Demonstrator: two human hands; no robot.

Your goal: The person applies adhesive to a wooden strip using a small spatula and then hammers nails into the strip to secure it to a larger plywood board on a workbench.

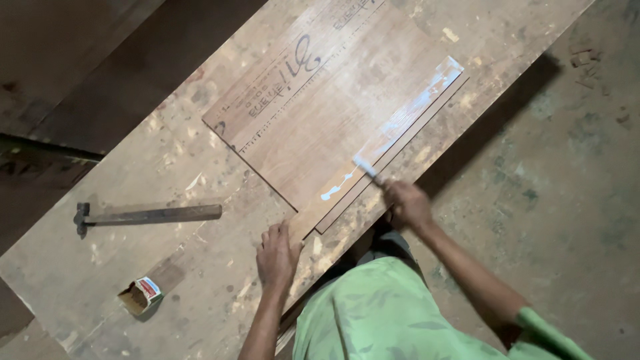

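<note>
Right hand (407, 203) pinches a thin spreader (368, 168) on the glue-smeared wood strip (390, 137) at the plywood board's (313, 107) near edge — left hand (277, 257), fingers flat, presses the strip's end. Hammer (143, 215) and small box (141, 295) lie well left on the workbench (100, 267).

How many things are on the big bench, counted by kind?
Hammer: 1
Small box: 1
Wood board: 1
Thin strips, smeared white: 2
Spreader in the right hand: 1
Total: 6
</note>
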